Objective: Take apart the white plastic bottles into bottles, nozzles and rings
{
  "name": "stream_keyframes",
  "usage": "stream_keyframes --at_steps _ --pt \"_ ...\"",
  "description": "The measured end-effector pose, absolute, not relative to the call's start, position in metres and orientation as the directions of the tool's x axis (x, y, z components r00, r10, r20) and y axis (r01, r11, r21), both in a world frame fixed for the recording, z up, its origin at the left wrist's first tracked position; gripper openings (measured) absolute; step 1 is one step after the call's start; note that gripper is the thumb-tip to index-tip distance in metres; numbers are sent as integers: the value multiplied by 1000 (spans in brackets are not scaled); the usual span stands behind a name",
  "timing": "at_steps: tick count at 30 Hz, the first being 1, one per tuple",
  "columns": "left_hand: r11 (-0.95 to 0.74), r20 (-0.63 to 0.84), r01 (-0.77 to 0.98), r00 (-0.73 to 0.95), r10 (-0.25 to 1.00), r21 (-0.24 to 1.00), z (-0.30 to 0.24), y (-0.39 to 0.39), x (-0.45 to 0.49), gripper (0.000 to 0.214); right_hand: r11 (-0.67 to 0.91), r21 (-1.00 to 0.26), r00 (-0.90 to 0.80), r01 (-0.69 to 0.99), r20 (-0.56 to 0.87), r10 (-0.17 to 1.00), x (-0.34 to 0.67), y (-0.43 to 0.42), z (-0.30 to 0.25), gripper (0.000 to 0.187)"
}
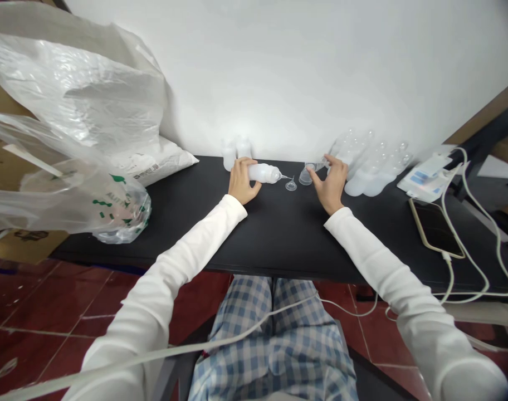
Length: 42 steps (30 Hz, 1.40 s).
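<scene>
My left hand (242, 181) is wrapped round a translucent white squeeze bottle (260, 173), which lies on its side in the air with its thin nozzle pointing right. Just past the nozzle tip, a small clear cone-tipped cap (291, 185) sits on the black table. My right hand (332, 184) has thumb and fingers bent around a clear plastic cap (321, 164). Touching or close to the thumb is a clear cup-shaped piece (304, 177). Two white bottles (243, 147) stand behind my left hand, against the wall.
Several translucent bottles (365, 181) and clear pointed caps (354, 146) stand right of my right hand. A phone (435, 227) with white cables and a white box (427, 177) lie at the right. Plastic bags (78, 94) fill the left end of the black table (274, 239).
</scene>
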State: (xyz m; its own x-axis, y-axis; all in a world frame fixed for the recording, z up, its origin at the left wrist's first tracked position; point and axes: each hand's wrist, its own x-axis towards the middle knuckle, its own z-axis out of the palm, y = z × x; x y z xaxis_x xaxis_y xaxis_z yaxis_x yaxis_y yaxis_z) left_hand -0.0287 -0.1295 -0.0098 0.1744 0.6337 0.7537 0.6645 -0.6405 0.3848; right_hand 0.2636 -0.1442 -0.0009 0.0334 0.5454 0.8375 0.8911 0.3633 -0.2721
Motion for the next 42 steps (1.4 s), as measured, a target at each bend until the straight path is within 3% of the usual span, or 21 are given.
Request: stream_keyframes --at_steps 10,21,29,36,42 --pt "-637 751 680 190 632 364 -12 -130 -25 53 309 -222 -51 925 733 679 262 -133 -13 52" --pt "-643 742 666 197 641 379 -15 -128 -25 52 279 -220 2 935 788 616 256 -140 -9 53" --pt "-671 694 657 303 653 344 -8 -136 -23 54 602 -60 -435 796 636 638 230 -168 3 42" --pt "-772 690 607 477 544 189 3 -143 -26 47 626 -209 -379 751 640 669 233 -158 -6 70" --pt "-785 700 594 485 524 176 -1 -133 -31 64 635 -331 -427 698 519 740 236 -160 -3 65"
